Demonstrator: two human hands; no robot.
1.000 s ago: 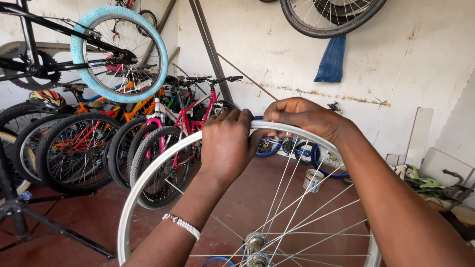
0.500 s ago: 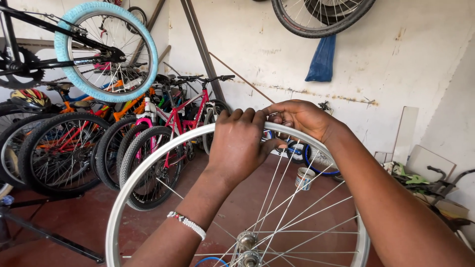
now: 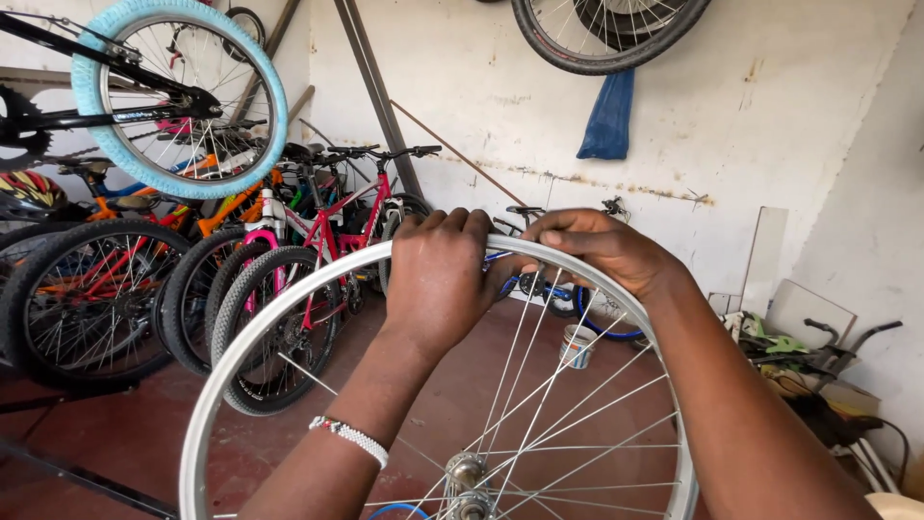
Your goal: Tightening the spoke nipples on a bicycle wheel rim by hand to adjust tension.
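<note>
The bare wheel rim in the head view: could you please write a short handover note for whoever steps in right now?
Left hand: gripping the top of the silver rim.
Right hand: on the rim top beside it, fingers pinching at the rim.
Rim stands upright, no tyre; spokes run to the hub.
Done: some spokes fitted.
Left: the rim's left side shows few spokes.

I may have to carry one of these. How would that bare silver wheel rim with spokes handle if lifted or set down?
The rim is thin metal with no tyre, so probably light and fairly stiff. Round, it would likely roll if stood upright and released. The thin spokes look bendable, so the left hand and right hand sensibly grip the rim.
</note>
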